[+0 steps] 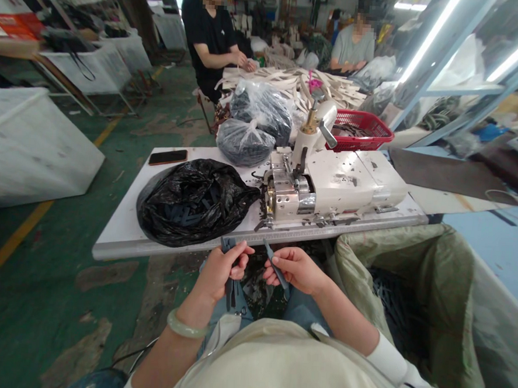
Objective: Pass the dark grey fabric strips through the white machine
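My left hand (226, 268) is closed around a small bunch of dark grey strips (232, 295), which stick out above and below the fist. Between the thumb and fingers of my right hand (296, 269) is a single dark grey strip (276, 265), held at a slant. Both hands are over my lap, just short of the table's front edge, a small gap between them. Beyond them on the white table (123, 226) stands a cream-coloured leather skiving machine (347, 182). Left of it lies an open black plastic bag (172, 183) with similar strips (192, 210) inside.
A green woven sack (356, 252) of dark strips stands open at my right. Behind the machine are tied clear bags (249, 140) and a red basket (380, 137). A phone (168, 157) lies at the table's back left. Two people sit at a strip-covered table beyond.
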### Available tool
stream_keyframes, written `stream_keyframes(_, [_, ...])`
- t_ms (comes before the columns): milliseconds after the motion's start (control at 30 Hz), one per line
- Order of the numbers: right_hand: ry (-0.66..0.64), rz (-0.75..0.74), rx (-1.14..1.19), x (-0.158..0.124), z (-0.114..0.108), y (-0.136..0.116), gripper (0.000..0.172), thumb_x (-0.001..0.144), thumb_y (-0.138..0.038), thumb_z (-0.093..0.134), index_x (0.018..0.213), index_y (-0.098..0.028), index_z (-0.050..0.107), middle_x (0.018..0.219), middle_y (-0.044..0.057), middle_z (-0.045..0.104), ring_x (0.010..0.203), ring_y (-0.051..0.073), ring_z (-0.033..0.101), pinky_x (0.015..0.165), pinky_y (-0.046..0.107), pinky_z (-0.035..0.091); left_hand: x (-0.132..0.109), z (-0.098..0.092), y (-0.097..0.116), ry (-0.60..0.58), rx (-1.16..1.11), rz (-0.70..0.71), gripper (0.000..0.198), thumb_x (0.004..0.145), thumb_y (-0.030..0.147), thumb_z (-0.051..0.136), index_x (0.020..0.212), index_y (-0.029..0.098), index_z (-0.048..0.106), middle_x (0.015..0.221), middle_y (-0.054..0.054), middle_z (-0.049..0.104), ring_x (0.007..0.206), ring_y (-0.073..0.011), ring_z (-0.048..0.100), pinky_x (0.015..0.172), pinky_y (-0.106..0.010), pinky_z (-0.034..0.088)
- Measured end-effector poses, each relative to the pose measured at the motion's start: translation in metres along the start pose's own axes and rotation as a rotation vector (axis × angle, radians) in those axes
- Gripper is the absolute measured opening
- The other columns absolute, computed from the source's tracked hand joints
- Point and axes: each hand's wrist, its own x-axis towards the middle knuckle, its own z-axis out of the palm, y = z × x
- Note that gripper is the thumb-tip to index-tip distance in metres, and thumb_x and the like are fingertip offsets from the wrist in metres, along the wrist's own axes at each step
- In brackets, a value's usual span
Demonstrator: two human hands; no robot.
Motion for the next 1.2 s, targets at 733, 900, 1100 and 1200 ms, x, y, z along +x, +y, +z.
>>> stream_keyframes(733, [0.857,-0.419,-0.143,0.061,-0.068,-0.104,0.029,0.077,-0.04,0.055,0.058,-0.019,0.048,0.034,-0.009,0.031,0.03,0.006,0.021,0.034,0.022,0.016,-0.007,-0.025,0.0,-0.001,-0.169,-0.1,0.028,0.068,0.032,0.078,0.073,0.006,0.068,0.049,0.006,0.043,0.036,0.0039,0.025,0.034,-0.008,0.018])
stream_keyframes(900, [1.509,-0.488,-0.684,-0.046,-0.119,-0.074,0.036,0.083,-0.044,0.043,0.069,-0.016,0.06,0.045,0.003,0.051,0.046,0.019,0.05,0.047,0.029,0.035,-0.004,-0.014,0.003,-0.062,-0.195,-0.12,0.027,0.069,0.032,0.077,0.073,0.007,0.067,0.049,0.007,0.042,0.036,0.0037,0.024,0.033,-0.008,0.018])
stream_keyframes(1100, [1.573,0.016,-1.188,-0.135,-0.121,-0.029,0.057,0.081,-0.047,0.055,0.116,-0.001,0.054,0.103,0.03,0.062,0.099,0.043,0.058,0.081,0.053,0.044,0.012,0.006,0.001,-0.081,-0.313,-0.111,0.023,0.069,0.026,0.076,0.074,0.006,0.065,0.053,0.005,0.045,0.038,0.0035,0.029,0.035,-0.007,0.022])
stream_keyframes(1200, [0.901,-0.146,-0.687,-0.104,-0.054,-0.011,0.053,0.084,-0.055,0.052,0.115,-0.012,0.056,0.104,0.019,0.065,0.099,0.033,0.061,0.084,0.048,0.048,0.021,0.022,-0.006,-0.004,-0.354,-0.051,0.024,0.068,0.025,0.077,0.073,0.006,0.064,0.056,0.003,0.049,0.04,0.002,0.035,0.036,-0.008,0.026])
